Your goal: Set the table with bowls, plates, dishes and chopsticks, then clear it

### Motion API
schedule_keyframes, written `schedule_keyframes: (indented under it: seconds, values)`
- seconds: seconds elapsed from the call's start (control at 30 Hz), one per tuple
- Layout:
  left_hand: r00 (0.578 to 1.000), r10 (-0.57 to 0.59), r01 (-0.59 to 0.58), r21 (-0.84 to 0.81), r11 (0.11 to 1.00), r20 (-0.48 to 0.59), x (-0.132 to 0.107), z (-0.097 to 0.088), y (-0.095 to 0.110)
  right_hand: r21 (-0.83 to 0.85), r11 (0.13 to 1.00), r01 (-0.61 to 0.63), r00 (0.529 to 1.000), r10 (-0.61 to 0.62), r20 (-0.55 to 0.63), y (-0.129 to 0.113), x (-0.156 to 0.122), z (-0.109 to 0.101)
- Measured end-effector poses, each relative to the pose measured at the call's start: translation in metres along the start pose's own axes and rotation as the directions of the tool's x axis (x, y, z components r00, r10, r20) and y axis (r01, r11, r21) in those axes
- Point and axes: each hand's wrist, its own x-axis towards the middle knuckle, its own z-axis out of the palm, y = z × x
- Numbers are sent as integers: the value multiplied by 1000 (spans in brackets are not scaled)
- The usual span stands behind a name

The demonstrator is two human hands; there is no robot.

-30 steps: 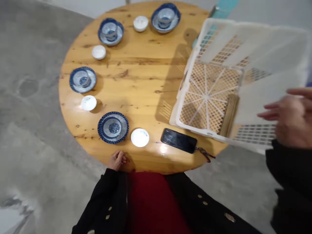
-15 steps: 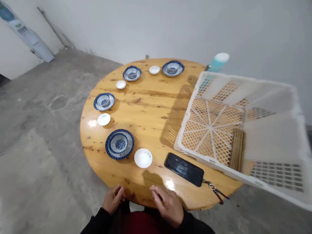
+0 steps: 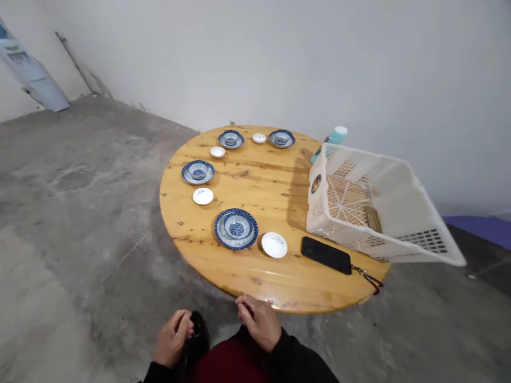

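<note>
My left hand (image 3: pixel 173 338) hangs off the table's near edge, its fingers curled closed with nothing visible in them. At the table's rim is my right hand (image 3: pixel 259 322), fingers loosely curled and also holding nothing that I can see. A blue-patterned plate (image 3: pixel 221 238) lies just beyond them with a matching bowl (image 3: pixel 238 227) on it. To its right sits a small white dish (image 3: pixel 274 244). Farther round the left and far rim, more blue plates (image 3: pixel 186 177) carry bowls, with small white dishes (image 3: pixel 203 196) between them.
The round wooden table (image 3: pixel 255 186) bears a black phone (image 3: pixel 326 255) with a strap. Behind it, a white plastic crate (image 3: pixel 317 215) holds a brown slatted bundle (image 3: pixel 372 219). A teal bottle (image 3: pixel 335 136) stands at the far right. A water dispenser (image 3: pixel 34 77) is at the back left.
My view has pulled back and turned, so the table appears farther away and shifted right. My hands have moved back from the tabletop to its near edge. The dishes keep their arrangement.
</note>
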Motion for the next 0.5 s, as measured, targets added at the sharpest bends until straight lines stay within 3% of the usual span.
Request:
schedule_keyframes:
  seconds: [0.1, 0.2, 0.3, 0.5]
  values:
    - [994, -47, 45, -24, 999, -96, -6, -64, -31, 16, 997, 74, 991, -75, 107, -52, 9, 57]
    - [990, -102, 99, -45, 994, -93, -5, -111, -53, -13, 970, 242, 932, -229, 282, -97, 22, 93]
    - [986, -145, 138, -89, 987, -81, 4, -135, -64, -70, 941, 332, 881, -283, 378, -125, 41, 108]
    - [991, -127, 120, -128, 984, -47, 47, -168, -59, -171, 924, 342, 882, -252, 399, -151, 99, 135]
